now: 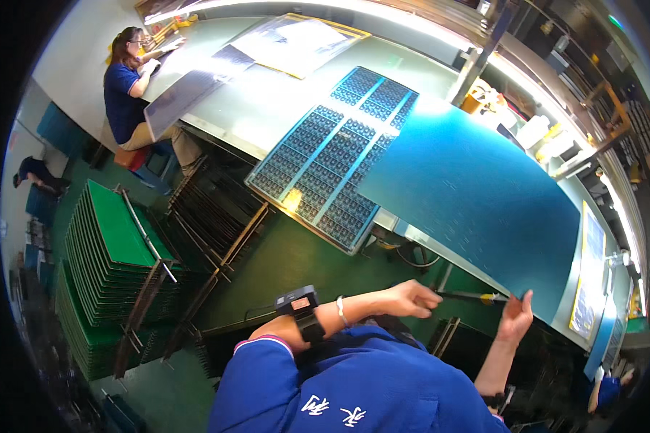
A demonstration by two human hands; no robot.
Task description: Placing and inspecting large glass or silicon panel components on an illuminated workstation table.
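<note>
A large blue sheet (477, 209) lies across the worktable, its near edge reaching toward me. At that edge my right hand (514, 319) is raised, thumb up, and its fingers seem closed on the sheet's rim. My left hand (410, 298) hangs in the air in front of my chest, left of the right one. Its fingers are loosely bent and a little blurred, with nothing visible in them. Left of the blue sheet, and partly under it, lies a dark panel (318, 162) printed with rows of small repeated patterns and divided by light blue strips.
The long pale table (249, 141) runs to the far left, where a co-worker (126, 90) sits beside a translucent sheet (195, 90). A yellow-edged film (303, 43) lies farther back. Racks of green trays (123, 224) stand on the left floor. Another yellow-edged sheet (588, 267) is at right.
</note>
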